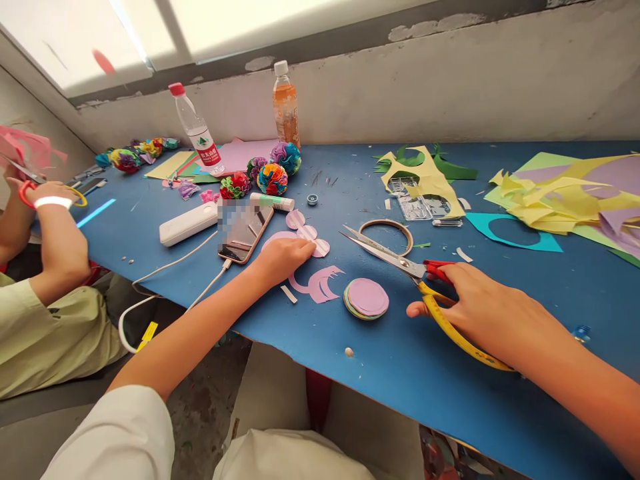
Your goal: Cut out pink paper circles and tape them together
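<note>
My left hand (pixel 290 257) has its fingers closed at the edge of a strip of joined pink paper circles (pixel 306 233), over the blue table. My right hand (pixel 475 303) holds the scissors (pixel 407 267), with one red and one yellow handle; their blades are slightly apart and point left. Between the hands lies a stack of round paper pieces (pixel 367 297), pink on top. A cut pink paper scrap (pixel 324 285) is just below my left hand. Behind the scissor blades is a roll of tape (pixel 386 224) lying flat.
A phone (pixel 246 233) on a cable, a white power bank (pixel 187 224), a glue stick (pixel 273 203), two bottles (pixel 200 133) and paper flowers (pixel 273 179) stand or lie at left. Paper scraps (pixel 565 193) cover the right back. Another person's hand (pixel 50 193) holds scissors at far left.
</note>
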### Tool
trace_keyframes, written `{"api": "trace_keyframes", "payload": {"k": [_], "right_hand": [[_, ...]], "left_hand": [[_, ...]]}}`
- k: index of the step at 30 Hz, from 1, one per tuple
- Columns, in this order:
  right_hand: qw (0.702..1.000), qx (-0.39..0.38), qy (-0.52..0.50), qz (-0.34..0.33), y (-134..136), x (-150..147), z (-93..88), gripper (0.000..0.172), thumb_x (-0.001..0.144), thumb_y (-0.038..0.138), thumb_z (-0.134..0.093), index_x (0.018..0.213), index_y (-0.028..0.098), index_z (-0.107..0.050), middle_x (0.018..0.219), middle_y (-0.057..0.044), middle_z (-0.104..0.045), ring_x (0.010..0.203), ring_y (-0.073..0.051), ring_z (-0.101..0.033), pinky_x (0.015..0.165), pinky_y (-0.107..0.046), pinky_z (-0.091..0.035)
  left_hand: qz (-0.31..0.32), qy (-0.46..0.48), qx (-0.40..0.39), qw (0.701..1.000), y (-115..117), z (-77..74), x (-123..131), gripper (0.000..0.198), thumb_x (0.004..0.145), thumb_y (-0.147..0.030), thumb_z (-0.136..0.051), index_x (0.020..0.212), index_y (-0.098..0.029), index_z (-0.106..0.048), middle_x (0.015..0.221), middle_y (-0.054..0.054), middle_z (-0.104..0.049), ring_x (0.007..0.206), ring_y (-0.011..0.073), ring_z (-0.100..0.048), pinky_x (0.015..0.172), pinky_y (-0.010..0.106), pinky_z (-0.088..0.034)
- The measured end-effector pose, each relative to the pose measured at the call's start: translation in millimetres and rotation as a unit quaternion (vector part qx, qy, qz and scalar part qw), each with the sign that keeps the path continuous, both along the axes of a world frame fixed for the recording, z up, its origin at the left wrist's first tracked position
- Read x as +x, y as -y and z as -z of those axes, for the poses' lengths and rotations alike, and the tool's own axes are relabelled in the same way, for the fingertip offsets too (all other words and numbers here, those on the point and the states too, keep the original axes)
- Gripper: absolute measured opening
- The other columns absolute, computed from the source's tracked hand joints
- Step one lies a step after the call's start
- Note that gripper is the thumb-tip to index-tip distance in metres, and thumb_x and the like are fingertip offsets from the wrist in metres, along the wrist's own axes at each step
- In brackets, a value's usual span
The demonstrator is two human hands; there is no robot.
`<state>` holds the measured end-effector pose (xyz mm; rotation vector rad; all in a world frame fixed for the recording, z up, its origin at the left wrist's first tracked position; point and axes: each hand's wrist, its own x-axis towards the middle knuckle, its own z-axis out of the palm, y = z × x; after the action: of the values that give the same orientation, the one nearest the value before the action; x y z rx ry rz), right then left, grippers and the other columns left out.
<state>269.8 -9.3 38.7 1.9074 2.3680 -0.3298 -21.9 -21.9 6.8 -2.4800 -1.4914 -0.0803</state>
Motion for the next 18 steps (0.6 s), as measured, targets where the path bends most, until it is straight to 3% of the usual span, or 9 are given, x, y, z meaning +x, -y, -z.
{"api": "trace_keyframes", "payload": {"k": [6, 9, 12, 15, 18], "right_hand": [[1.0, -0.014, -0.004, 0.008, 0, 1, -0.7, 0.051, 0.07, 0.065, -0.052, 0.097, 0.021, -0.054, 0.115, -0.019, -0.063, 0.085, -0.042, -0.064, 0.062, -0.047, -0.047], [1.0, -0.018, -0.009, 0.009, -1, 2, -0.5, 0.05, 0.071, 0.063, -0.051, 0.098, 0.021, -0.054, 0.115, -0.019, -0.063, 0.087, -0.042, -0.064, 0.065, -0.047, -0.047], [1.0, -0.023, -0.018, 0.005, -2, 4, 0.0, 0.049, 0.074, 0.062, -0.047, 0.099, 0.021, -0.054, 0.116, -0.019, -0.062, 0.088, -0.042, -0.064, 0.067, -0.047, -0.047], [0.999, -0.031, -0.03, 0.011, -6, 5, 0.5, 0.052, 0.075, 0.062, -0.047, 0.104, 0.02, -0.055, 0.116, -0.019, -0.062, 0.091, -0.042, -0.064, 0.069, -0.047, -0.047], [0.999, -0.032, -0.034, 0.016, -9, 5, 0.9, 0.056, 0.075, 0.063, -0.047, 0.108, 0.019, -0.054, 0.117, -0.019, -0.062, 0.096, -0.043, -0.063, 0.072, -0.048, -0.047]], "left_hand": [[0.009, 0.013, -0.006, 1.0, 4, 1.8, 1, 0.031, 0.097, -0.021, -0.035, 0.093, -0.014, -0.065, 0.099, 0.01, -0.072, 0.085, 0.0193, -0.069, 0.071, 0.029, -0.051], [0.034, -0.003, -0.006, 0.999, 8, 0.0, 6, 0.036, 0.096, -0.024, -0.035, 0.107, -0.007, -0.064, 0.114, 0.017, -0.068, 0.103, 0.0237, -0.066, 0.084, 0.033, -0.052], [0.038, -0.023, -0.031, 0.999, 9, -4.4, 7, 0.039, 0.094, -0.026, -0.037, 0.11, -0.001, -0.063, 0.115, 0.021, -0.067, 0.108, 0.0269, -0.064, 0.089, 0.036, -0.051], [0.024, -0.004, -0.064, 0.998, 8, -10.4, 4, 0.036, 0.093, -0.03, -0.04, 0.106, -0.008, -0.065, 0.106, 0.016, -0.07, 0.101, 0.0251, -0.067, 0.084, 0.034, -0.052], [0.022, 0.018, -0.068, 0.997, 9, -14.8, 5, 0.037, 0.095, -0.031, -0.037, 0.121, -0.016, -0.058, 0.111, 0.011, -0.07, 0.103, 0.0224, -0.066, 0.082, 0.032, -0.051]]}}
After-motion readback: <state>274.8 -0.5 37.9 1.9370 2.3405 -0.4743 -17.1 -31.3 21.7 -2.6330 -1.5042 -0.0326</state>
